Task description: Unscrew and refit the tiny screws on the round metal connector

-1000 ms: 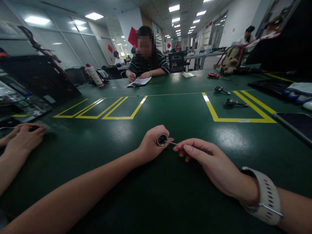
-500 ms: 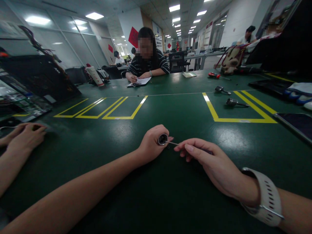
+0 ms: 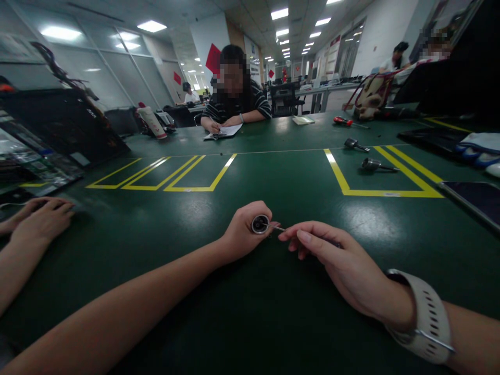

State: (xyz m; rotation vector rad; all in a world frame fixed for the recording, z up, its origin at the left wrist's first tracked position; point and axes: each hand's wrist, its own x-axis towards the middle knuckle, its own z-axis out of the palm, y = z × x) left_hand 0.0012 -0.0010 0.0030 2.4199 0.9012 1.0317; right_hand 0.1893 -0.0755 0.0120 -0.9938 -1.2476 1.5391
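Observation:
My left hand (image 3: 246, 227) is closed round a metal socket (image 3: 260, 224), a round steel cup with its open end turned towards me. Small dark parts show inside the cup; the rest of it is hidden in my fist. In my right hand (image 3: 328, 247), between thumb and fingers, is a thin screwdriver (image 3: 278, 227). Its slim shaft points left and its tip reaches into the socket's mouth. Most of its dark handle is covered by my fingers. A tiny dark piece (image 3: 270, 236) lies on the table just below the socket.
Two metal sockets with shanks (image 3: 372, 164) lie at a yellow-taped area on the right of the green table (image 3: 281, 177). Behind them is a red-handled screwdriver (image 3: 344, 121). A co-worker's hands (image 3: 42, 221) rest at the left edge. Across the table a person writes on paper (image 3: 230, 130).
The socket in my left hand has tilted and shifted slightly, so more of its inside shows. My right hand has hardly moved, with the screwdriver tip still in the socket.

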